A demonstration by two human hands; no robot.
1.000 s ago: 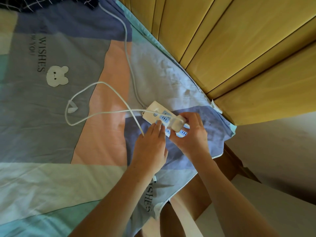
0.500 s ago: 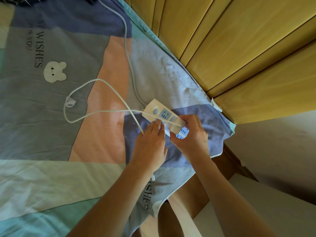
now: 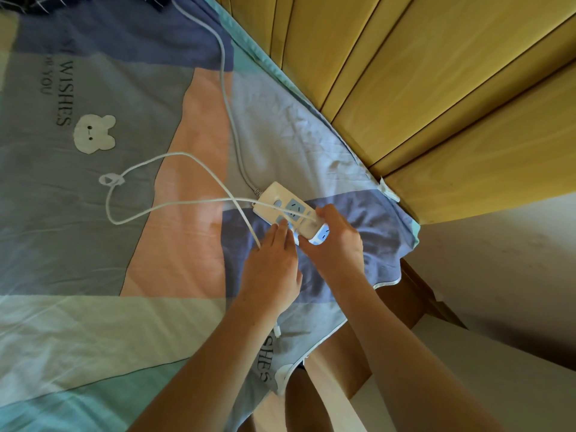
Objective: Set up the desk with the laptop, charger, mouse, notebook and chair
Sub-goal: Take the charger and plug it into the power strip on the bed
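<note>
A white power strip (image 3: 280,203) with blue sockets lies on the patterned bedsheet (image 3: 93,251) near the bed's right edge. My right hand (image 3: 338,244) grips a white charger plug (image 3: 310,227) at the strip's near end, beside an uncovered blue socket (image 3: 323,236). My left hand (image 3: 271,269) lies over the strip's near side with its fingertips pressed on the strip. The charger's thin white cable (image 3: 174,207) loops out to the left across the sheet and runs back under my left hand.
The strip's thicker cord (image 3: 227,98) runs up the bed to the far edge. A yellow wooden panel wall (image 3: 436,88) lines the bed's right side. Dark checked fabric (image 3: 28,1) lies at the top left. Pale floor (image 3: 498,307) shows at the lower right.
My right hand has shifted the charger plug slightly on the strip's near end, and a blue socket beside it now shows. My left hand has stayed on the strip.
</note>
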